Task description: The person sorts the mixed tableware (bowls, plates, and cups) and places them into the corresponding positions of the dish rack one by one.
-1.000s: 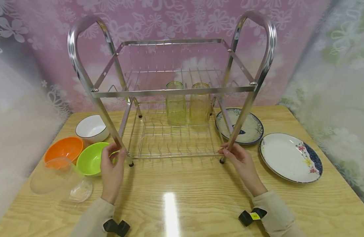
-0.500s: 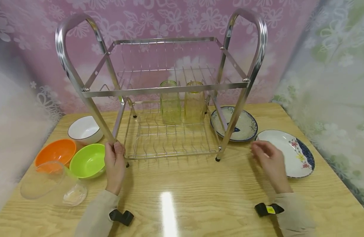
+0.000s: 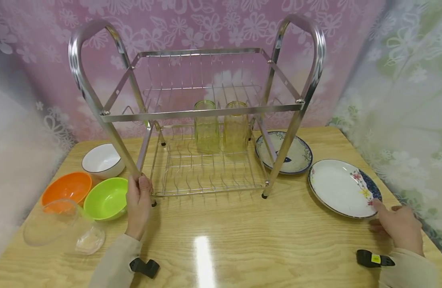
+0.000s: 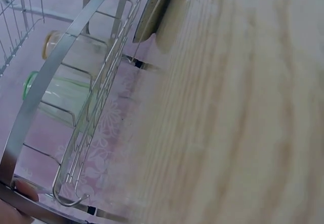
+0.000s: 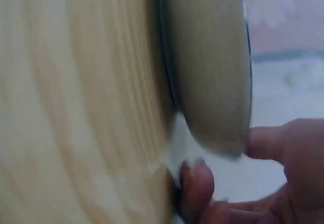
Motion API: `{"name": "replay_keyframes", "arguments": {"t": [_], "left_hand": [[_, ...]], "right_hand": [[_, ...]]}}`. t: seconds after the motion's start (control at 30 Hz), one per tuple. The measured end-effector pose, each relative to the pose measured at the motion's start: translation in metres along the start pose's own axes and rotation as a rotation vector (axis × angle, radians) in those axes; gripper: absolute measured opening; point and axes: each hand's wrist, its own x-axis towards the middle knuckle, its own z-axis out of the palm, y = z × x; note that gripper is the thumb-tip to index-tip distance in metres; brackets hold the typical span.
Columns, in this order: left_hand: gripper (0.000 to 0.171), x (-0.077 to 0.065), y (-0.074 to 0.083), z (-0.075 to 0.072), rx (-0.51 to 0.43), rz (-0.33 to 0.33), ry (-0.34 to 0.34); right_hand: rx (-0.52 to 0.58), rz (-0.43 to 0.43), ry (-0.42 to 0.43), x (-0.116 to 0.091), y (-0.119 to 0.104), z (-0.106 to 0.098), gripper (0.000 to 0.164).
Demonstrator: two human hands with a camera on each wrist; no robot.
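Observation:
In the head view my left hand grips the left front leg of a two-tier metal dish rack, low down. Only a bit of that hand's fingers shows in the left wrist view. At the far right my right hand reaches a white oval plate with painted flowers and a dark blue end. Its thumb touches the plate's rim in the right wrist view, while the fingers sit apart below the edge. A green-tinted glass and a yellow-tinted glass stand on the rack's lower tier.
Left of the rack are a white bowl, an orange bowl, a green bowl and a clear glass vessel on its side. A blue-rimmed round plate lies partly behind the rack's right leg. Wooden table spreads in front.
My right hand has let go of the rack's right front leg and moved right, past the oval plate, to its right front rim. The left hand stays on the left leg.

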Motion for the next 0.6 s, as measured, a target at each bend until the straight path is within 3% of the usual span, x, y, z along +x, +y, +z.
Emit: {"name": "replay_keyframes", "arguments": {"t": [0.2,0.37,0.6], "left_hand": [[0.019,0.000,-0.004,-0.004,0.072,-0.019,-0.019],[0.016,0.001,-0.010,-0.006,0.087,0.036,-0.027],[0.019,-0.001,-0.009,-0.003,0.069,0.026,-0.020]], "right_hand": [[0.320,-0.137,-0.230,0.014,0.012,0.009,0.093],[0.473,-0.119,-0.354,0.013,0.010,0.013,0.092],[0.658,-0.170,-0.458,0.013,0.012,0.013,0.036]]}}
